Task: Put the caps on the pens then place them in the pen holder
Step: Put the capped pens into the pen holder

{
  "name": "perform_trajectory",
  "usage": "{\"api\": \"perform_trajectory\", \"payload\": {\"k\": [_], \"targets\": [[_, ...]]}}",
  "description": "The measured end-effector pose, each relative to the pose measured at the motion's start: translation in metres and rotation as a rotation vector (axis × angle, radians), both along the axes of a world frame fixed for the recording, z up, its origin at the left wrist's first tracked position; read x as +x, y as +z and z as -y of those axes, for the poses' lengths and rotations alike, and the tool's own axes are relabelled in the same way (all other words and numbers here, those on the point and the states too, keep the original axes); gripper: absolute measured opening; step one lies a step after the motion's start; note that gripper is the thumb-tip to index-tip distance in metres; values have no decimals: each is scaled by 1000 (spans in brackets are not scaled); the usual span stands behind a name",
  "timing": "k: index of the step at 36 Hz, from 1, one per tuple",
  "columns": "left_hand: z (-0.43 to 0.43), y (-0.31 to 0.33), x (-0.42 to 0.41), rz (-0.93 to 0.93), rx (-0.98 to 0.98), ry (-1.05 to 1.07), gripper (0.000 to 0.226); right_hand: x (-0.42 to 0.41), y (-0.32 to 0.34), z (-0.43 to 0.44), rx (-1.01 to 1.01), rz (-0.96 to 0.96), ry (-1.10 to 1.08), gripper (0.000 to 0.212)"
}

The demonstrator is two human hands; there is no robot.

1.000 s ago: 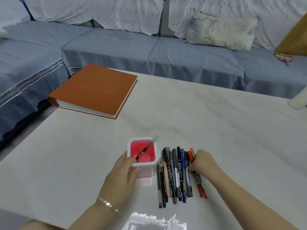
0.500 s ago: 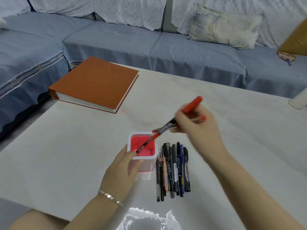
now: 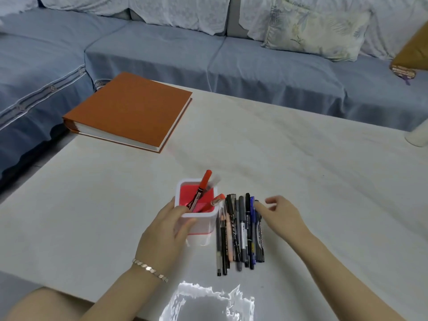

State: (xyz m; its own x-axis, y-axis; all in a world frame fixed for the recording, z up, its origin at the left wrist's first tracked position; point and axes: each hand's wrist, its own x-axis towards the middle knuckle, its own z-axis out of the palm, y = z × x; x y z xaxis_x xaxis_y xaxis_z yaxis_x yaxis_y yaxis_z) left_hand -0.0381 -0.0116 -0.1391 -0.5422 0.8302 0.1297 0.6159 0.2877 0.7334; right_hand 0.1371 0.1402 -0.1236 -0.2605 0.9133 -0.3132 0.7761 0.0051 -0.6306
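A square white pen holder (image 3: 203,220) with a red inside stands on the table. Two red pens lean in it: a tall one (image 3: 202,187) and a shorter one (image 3: 216,200); a blurred clear pen top shows behind them. My left hand (image 3: 168,228) grips the holder's near-left corner. Right of the holder several black, grey, pink and blue pens (image 3: 240,232) lie side by side. My right hand (image 3: 281,215) hovers over the row's right end, fingers apart, index tip touching a dark marker (image 3: 259,239).
An orange-brown album (image 3: 129,111) lies at the table's far left corner. A white cylinder (image 3: 418,137) stands at the right edge. A blue sofa with a floral cushion (image 3: 317,31) runs behind the table. A crinkled shiny sheet (image 3: 206,304) is at the near edge.
My right hand dropped the red pens into the holder and came back down to the row of pens. My left hand stayed on the holder.
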Motion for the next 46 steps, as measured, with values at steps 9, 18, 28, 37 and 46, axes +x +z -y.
{"api": "perform_trajectory", "payload": {"k": [9,18,28,37,46], "targets": [[1,2,3,-5,-4,10,18,-12,-35,2,-105,-35,10,19],[0,2,1,1,-24,8,16,5,-17,-5,-122,-195,-32,15],[1,2,2,10,-44,25,19,-58,78,31,233,-710,32,19],[0,1,1,19,-39,17,19,-87,24,55,199,-436,249,37],[0,-1,1,-9,-24,14,23,-18,4,20,276,-272,44,41]]}}
